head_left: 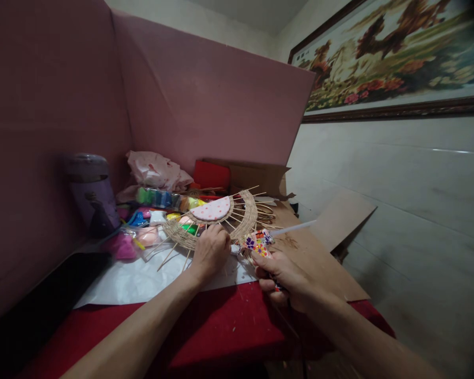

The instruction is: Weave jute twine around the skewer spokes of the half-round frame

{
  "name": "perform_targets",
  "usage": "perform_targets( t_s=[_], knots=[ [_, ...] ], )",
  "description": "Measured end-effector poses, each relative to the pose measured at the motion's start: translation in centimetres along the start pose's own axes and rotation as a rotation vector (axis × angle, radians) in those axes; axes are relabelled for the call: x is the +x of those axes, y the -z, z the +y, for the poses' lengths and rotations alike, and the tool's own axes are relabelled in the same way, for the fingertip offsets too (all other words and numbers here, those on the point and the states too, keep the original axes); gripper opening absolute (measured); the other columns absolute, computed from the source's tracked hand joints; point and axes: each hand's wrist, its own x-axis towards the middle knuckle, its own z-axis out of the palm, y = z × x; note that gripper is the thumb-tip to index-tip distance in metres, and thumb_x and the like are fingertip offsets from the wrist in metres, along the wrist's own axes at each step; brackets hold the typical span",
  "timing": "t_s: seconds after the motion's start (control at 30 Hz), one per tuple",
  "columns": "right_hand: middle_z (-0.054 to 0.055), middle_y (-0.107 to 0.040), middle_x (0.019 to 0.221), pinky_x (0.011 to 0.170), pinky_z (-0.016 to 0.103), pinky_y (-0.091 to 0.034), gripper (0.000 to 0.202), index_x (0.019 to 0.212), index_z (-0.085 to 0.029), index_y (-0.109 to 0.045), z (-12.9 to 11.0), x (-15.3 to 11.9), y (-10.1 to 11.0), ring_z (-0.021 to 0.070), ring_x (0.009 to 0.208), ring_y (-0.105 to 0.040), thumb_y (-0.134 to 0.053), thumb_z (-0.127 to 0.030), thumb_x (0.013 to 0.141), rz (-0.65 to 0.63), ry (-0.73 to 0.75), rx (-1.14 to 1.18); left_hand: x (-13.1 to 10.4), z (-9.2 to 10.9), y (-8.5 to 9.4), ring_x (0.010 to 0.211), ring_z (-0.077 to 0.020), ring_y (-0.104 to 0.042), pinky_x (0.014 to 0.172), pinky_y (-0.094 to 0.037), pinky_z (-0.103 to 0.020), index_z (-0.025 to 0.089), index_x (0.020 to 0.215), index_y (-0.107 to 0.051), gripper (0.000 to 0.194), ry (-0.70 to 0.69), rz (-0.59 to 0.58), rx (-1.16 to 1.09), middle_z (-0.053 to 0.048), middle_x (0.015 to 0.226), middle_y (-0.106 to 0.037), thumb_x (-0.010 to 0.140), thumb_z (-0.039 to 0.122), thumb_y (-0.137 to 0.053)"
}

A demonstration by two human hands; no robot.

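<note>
A half-round woven piece [248, 217] has thin sticks fanning out through a twine band, with a white, pink-dotted half-disc [212, 209] at its centre. My left hand [213, 248] is closed on the near part of this piece, fingers bent; its fingertips are partly hidden. My right hand [278, 276] is wrapped round a flower-patterned glue gun [259, 243]. A whitish glue stick [294, 227] juts from the gun's back toward the right. The gun's nozzle points left, close to the woven piece and beside my left hand.
Coloured clay packets [154, 197] and a purple tumbler [92, 195] stand at the left. Behind are crumpled pink cloth [158, 169], a red item [211, 175] and cardboard [256, 177]. White sheeting [122, 281] covers part of the red tablecloth [217, 326]. More cardboard [324, 263] lies right.
</note>
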Motion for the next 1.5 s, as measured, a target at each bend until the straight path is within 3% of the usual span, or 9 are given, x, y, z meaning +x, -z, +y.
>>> perform_targets(
  t_s=[1.5],
  knots=[
    [-0.009,-0.039,0.054,0.030,0.011,-0.013,0.030,0.074,-0.020,-0.039,-0.24,-0.42,0.03,0.0002,0.034,-0.028,-0.061,-0.040,0.077,0.008,0.004,0.026,-0.03,-0.12,-0.35,0.081,-0.0179,-0.052,0.072,-0.040,-0.029,0.017,0.071,-0.058,0.017,0.009,-0.002,0.035,-0.006,0.084,-0.060,0.082,0.015,-0.046]
  ],
)
